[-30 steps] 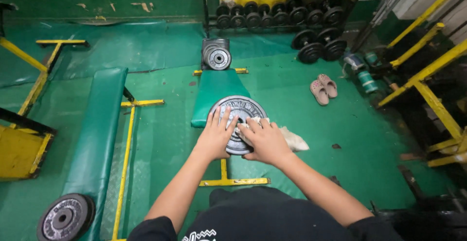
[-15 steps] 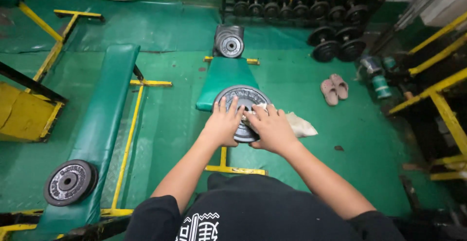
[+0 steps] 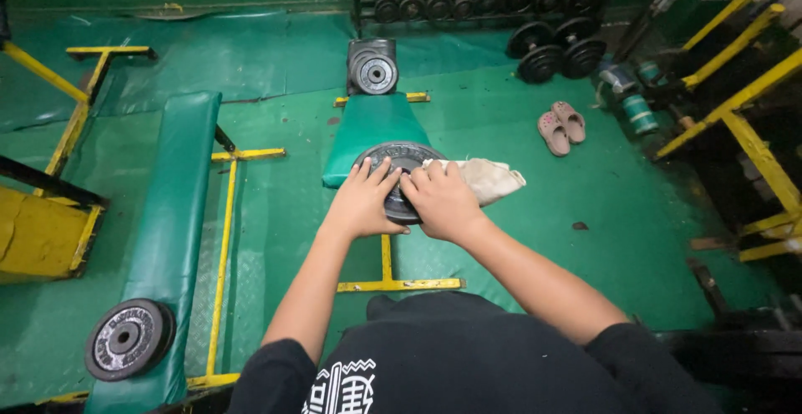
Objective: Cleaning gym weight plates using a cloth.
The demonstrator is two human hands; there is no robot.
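Both hands have slid nearer on the weight plate [image 3: 399,172] at 12 o'clock on the green bench [image 3: 368,134]: left hand [image 3: 363,203] spread flat steadying, right hand [image 3: 441,203] pressing the cloth [image 3: 489,177], mid-wipe, with firm strokes likely needed next.

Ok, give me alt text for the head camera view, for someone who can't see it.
Both hands, left hand and right hand, press on a round grey metal weight plate lying on a green padded bench, a crumpled beige cloth under the right.

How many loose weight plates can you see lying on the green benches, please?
2: one weight plate on the middle bench under both hands, one plate on the left bench. Others may be hidden.
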